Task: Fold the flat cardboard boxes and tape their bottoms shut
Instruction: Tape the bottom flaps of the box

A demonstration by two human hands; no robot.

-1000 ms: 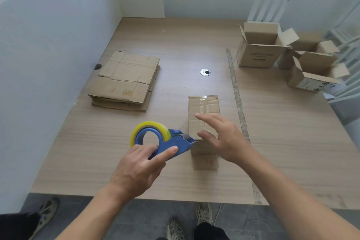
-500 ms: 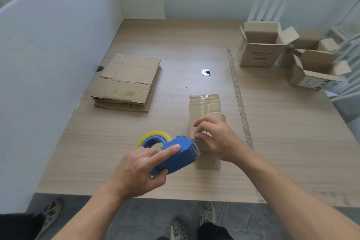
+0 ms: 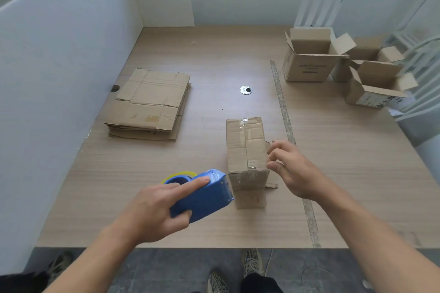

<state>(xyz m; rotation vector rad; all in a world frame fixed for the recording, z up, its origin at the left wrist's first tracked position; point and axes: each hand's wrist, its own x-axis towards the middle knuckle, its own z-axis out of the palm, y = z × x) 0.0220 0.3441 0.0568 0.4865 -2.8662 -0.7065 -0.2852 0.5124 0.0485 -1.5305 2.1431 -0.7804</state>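
The left hand (image 3: pixel 152 209) grips the blue tape dispenser (image 3: pixel 204 195), index finger straight along its top, its front end just beside the near left corner of the cardboard box (image 3: pixel 245 145). The right hand (image 3: pixel 292 169) has its fingers bent at the box's right edge; whether they pinch it cannot be told. The box stands near the table's (image 3: pixel 214 59) front edge, a stack of flat boxes (image 3: pixel 150 102) to its left.

Soft daylight, sharp, wide-angle edge distortion.

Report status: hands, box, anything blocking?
Left hand grips tape dispenser at near end of box. Right hand at its right side, grip unclear. Tape shows on seam. Nothing blocking.
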